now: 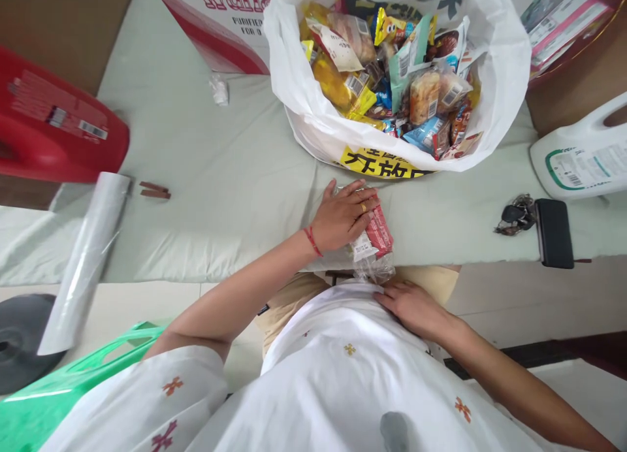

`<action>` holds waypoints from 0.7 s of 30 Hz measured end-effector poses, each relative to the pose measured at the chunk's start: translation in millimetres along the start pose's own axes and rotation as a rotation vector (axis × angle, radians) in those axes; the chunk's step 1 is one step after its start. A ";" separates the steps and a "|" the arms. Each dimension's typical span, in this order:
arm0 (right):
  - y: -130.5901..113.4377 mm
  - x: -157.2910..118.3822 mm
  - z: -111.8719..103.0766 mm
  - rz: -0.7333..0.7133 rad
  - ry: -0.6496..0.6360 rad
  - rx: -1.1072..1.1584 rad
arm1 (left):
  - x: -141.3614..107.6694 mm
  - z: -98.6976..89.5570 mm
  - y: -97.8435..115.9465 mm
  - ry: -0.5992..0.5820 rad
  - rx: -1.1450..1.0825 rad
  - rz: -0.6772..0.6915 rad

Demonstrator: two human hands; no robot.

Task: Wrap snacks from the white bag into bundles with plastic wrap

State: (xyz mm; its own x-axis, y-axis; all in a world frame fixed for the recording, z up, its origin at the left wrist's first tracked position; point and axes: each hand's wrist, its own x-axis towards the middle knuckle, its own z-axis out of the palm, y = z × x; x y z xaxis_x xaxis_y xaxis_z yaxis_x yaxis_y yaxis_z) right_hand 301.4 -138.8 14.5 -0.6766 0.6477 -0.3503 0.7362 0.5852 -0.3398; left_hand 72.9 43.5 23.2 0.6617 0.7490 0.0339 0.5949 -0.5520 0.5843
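My left hand [345,213] lies flat, fingers spread, over a clear plastic wrapper holding red and white snack packets [379,226] at the table's front edge. The wrapper's crumpled end [372,266] hangs toward my lap. My right hand [414,308] rests at my waist against the white shirt, just below that end, its fingers loosely stretched out and partly hidden. Beyond my left hand stands a white plastic bag [308,129] full of assorted wrapped snacks [406,80].
To the left are a red jug [59,112], a clear plastic roll [85,262] and small brown sticks [155,191]. A crumpled white wrapper [219,89] lies near a carton [230,27]. At right sit keys [515,215], a black phone [554,233] and a white jug [582,151].
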 end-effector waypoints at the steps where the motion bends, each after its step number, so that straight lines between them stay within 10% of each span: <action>1: 7.1 -9.7 4.3 0.009 0.022 0.038 | -0.1 0.3 0.5 0.002 0.002 -0.001; 8: 35.9 -24.8 20.1 0.170 0.853 -0.193 | 1.5 3.4 1.0 -0.004 0.002 -0.027; 15: 31.9 29.2 27.9 -0.046 0.673 -0.165 | 1.7 4.0 6.8 0.010 0.023 -0.058; 21: 19.6 17.5 -5.7 -0.293 0.684 -0.104 | 0.4 7.9 9.2 0.053 0.052 -0.059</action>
State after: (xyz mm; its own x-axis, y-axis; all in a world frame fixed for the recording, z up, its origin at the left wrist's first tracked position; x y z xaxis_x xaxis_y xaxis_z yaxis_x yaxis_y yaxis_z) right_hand 304.1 -113.2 6.7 -0.7099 0.5968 0.3741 0.5478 0.8016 -0.2395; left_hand 82.3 35.8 22.2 0.6003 0.7985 0.0444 0.6558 -0.5233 0.5441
